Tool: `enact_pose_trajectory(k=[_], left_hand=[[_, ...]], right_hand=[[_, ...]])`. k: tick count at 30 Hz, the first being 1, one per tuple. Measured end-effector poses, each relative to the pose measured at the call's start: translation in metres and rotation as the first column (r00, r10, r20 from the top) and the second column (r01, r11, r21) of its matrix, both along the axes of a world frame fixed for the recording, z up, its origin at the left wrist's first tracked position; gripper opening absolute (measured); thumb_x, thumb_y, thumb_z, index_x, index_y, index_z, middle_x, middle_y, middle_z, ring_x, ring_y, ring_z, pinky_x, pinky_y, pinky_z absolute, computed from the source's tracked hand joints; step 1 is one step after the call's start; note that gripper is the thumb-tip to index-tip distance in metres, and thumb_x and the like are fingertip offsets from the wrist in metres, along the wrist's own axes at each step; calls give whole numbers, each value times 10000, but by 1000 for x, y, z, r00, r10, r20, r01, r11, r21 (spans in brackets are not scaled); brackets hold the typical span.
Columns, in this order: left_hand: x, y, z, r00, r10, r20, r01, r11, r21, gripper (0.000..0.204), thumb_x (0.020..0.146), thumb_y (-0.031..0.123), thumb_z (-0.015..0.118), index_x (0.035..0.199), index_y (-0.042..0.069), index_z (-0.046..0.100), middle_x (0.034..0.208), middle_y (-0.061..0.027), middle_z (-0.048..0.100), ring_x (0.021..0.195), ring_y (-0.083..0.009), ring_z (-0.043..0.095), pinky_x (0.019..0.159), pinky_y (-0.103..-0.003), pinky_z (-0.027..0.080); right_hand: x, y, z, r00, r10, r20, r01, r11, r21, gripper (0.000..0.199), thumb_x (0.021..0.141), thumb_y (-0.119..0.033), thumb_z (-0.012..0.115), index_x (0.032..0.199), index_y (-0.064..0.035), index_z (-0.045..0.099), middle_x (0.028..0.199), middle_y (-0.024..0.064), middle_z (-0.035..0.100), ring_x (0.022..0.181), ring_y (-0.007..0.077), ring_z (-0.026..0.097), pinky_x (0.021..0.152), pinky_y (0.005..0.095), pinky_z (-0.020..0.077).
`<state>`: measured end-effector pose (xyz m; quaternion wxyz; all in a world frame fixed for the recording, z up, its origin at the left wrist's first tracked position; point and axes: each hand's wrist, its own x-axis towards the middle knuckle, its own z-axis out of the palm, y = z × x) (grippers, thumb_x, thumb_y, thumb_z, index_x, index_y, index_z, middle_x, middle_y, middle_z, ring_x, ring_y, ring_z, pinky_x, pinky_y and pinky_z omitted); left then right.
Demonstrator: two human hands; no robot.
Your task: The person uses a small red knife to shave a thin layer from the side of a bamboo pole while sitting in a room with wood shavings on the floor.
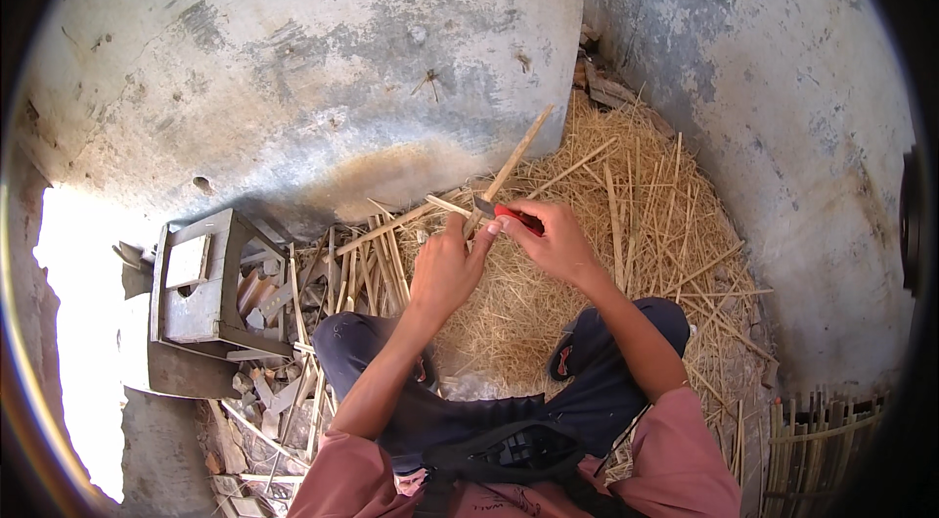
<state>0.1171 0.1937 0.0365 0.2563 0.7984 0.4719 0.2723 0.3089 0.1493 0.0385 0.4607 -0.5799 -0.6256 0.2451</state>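
Note:
My left hand [443,271] is closed round a pale split stick [515,158], which looks like bamboo and slants up and away to the right. In my right hand [558,242] is a knife with a red handle [518,218]. Its short dark blade [483,207] lies against the stick, just ahead of the left fingers. Both hands are close together above my crossed legs, the right thumb near the left one. A shorter pale strip end [448,206] shows beside the left fingers; I cannot tell whether it is held too.
Straw-like shavings [509,322] and loose strips [675,185] cover the floor. At left stands a worn wooden box [220,283] near rubble [269,401]. Peeling walls [391,58] rise ahead and to the right. Upright thin sticks [817,450] stand at lower right.

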Motion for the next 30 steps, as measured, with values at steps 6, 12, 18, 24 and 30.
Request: enact_pose_trajectory(k=[6,12,18,24,30], left_hand=[[-3,2,1,999,-30,30,30,999,-26,562,1066,499,629,1074,-61,585,639,-228,618,614,-427,662,602,-492,478],[-4,3,-1,999,-24,41,25,999,-34,554,1065,492,634,1086,-60,589,668,-238,641,632,-420,677,604,-488,484],[-4,4,-1,1000,-6,20,6,1000,-2,513,1072,469,625,1065,-43,589,667,-238,651,657,-435,688,612,-502,491],[-2,5,-5,1000,16,-22,-15,999,32,494,1081,466,599,1070,-28,597,646,-225,647,663,-447,689,627,-526,490],[-1,4,-4,1000,9,-20,-8,999,34,465,1082,442,598,1074,-23,602,640,-236,639,669,-470,680,640,-547,490]], right_hand=[[4,3,-8,999,35,-30,-36,999,-23,340,986,-268,767,1135,38,769,701,105,648,630,112,541,592,313,448],[3,5,-8,999,33,-1,-33,999,17,357,979,-287,777,1128,37,771,705,112,658,628,116,546,592,315,451],[-6,4,-8,998,-40,47,38,998,49,326,992,-312,749,1119,-14,787,698,126,678,574,192,614,563,350,461],[-15,1,-12,965,-169,199,135,976,173,275,993,-317,727,1082,-60,768,682,126,671,615,306,680,559,404,492],[-25,-5,-9,952,-240,191,196,955,224,246,1004,-286,712,1094,-62,761,743,118,704,633,293,691,579,396,519]])
